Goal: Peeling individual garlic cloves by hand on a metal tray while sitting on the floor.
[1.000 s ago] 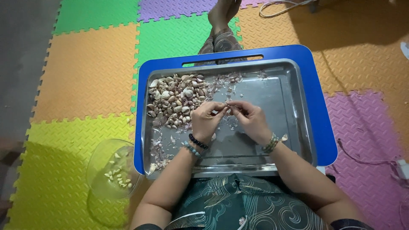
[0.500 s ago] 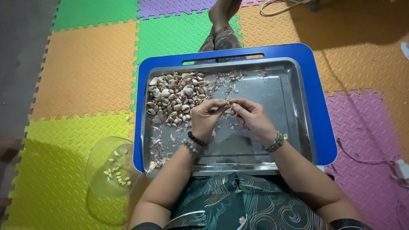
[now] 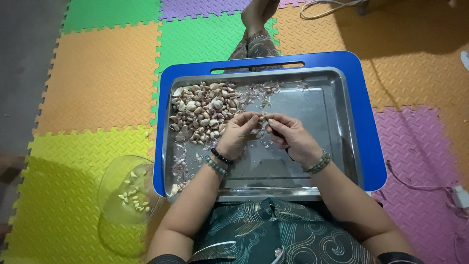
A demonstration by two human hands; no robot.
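— Garlic clove: where is it, and how is it oriented?

— Over your steel tray, which sits on the blue lap table. The tray holds a pile of unpeeled cloves at its left; the clear bowl holds peeled ones. The clove's axis is too small to tell.

— Hands?

— Your left hand and right hand both pinch it between their fingertips.

garlic clove | small, pale | pinched between both hands' fingertips | above steel tray centre
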